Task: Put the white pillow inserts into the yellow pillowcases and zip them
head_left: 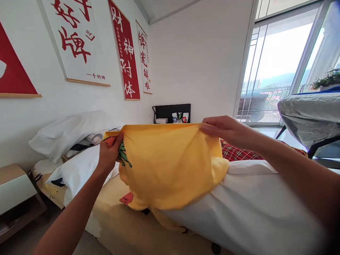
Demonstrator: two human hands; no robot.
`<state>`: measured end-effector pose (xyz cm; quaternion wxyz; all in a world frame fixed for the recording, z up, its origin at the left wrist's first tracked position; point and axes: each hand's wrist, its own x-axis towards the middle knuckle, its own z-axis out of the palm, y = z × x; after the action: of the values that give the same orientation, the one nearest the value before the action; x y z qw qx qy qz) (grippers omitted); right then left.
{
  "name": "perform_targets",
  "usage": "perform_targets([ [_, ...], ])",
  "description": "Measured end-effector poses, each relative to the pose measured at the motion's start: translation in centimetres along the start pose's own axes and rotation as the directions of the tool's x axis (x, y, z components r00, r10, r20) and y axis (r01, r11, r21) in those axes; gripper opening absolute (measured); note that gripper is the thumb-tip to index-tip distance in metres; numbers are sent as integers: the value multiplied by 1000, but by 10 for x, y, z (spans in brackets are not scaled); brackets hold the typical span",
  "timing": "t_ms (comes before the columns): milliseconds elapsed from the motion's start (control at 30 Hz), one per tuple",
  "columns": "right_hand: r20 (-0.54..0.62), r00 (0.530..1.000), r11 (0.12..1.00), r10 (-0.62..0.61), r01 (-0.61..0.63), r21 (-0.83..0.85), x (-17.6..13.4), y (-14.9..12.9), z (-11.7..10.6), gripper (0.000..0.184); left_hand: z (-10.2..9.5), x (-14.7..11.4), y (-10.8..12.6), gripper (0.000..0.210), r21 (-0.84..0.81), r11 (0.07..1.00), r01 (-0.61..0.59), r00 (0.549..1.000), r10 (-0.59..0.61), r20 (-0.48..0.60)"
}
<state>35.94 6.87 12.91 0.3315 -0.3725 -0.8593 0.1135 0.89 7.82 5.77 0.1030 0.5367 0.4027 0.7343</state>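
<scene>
A yellow pillowcase (170,163) with green and orange print at its left side hangs stretched between my two hands above the bed. My left hand (110,150) is closed on its upper left corner, thumb over the cloth. At the upper right, my right hand (219,127) pinches the top edge. Between the hands that edge runs taut and nearly level, while the lower part sags in loose folds. Behind and below its right side lies a large white pillow or quilt (255,198). Whether any of the white piece is inside the pillowcase, I cannot tell.
The bed's yellow sheet (111,219) spreads underneath. White bedding (82,166) is piled at the left, beside a nightstand (17,191). A red plaid cloth (239,152) lies behind my right arm. A plastic-covered piece of furniture (310,109) stands at the right near the window.
</scene>
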Motion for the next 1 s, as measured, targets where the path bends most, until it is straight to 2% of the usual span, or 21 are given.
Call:
perform_targets([
  [33, 125, 991, 995, 47, -58, 81, -3, 0, 1, 48, -2, 2, -3, 34, 7, 1000, 28, 999, -29, 27],
  [100, 364, 926, 982, 101, -151, 112, -8, 2, 2, 48, -7, 6, -8, 35, 24, 994, 105, 989, -107, 102],
  [167, 505, 854, 984, 126, -172, 44, -12, 6, 2, 43, -12, 9, -13, 35, 14, 984, 176, 966, -176, 189],
  [200, 536, 833, 986, 135, -167, 10, -13, 8, 1, 42, -15, 11, -15, 34, -3, 977, 211, 949, -204, 239],
  [300, 508, 839, 980, 196, -162, -112, -12, 14, 1, 38, -22, 13, -18, 36, -46, 943, 328, 871, -283, 402],
  [367, 453, 861, 964, 232, -143, -222, -9, 16, 2, 34, -25, 13, -17, 39, -67, 924, 376, 844, -311, 437],
  [433, 394, 887, 940, 240, -111, -323, -7, 16, 2, 31, -24, 11, -13, 34, -137, 930, 340, 893, -275, 356],
  [500, 309, 914, 906, 265, -126, -404, -6, 16, 0, 34, -21, 9, -7, 30, -238, 939, 249, 959, -204, 198],
  [533, 250, 927, 889, 281, -153, -431, -6, 16, -2, 37, -19, 7, -4, 29, -283, 937, 205, 977, -177, 122],
  [633, 110, 960, 900, 259, -199, -387, -14, 15, -10, 42, -8, 4, 1, 31, -379, 916, 131, 988, -153, -27],
  [667, 107, 967, 929, 229, -185, -320, -17, 15, -13, 42, -5, 4, 1, 33, -396, 908, 134, 986, -164, -42],
  [733, 189, 964, 977, 190, -166, -135, -26, 13, -19, 40, 0, 4, 0, 36, -399, 898, 185, 977, -210, -20],
  [833, 374, 905, 970, 202, -237, 49, -33, 13, -21, 40, 0, 7, -2, 41, -337, 894, 295, 955, -285, 80],
  [900, 398, 885, 964, 242, -267, 7, -31, 16, -18, 41, -6, 10, -1, 42, -293, 899, 325, 945, -300, 129],
  [1000, 286, 919, 951, 272, -210, -229, -21, 24, -7, 41, -16, 12, 5, 40, -217, 912, 348, 929, -304, 213],
])
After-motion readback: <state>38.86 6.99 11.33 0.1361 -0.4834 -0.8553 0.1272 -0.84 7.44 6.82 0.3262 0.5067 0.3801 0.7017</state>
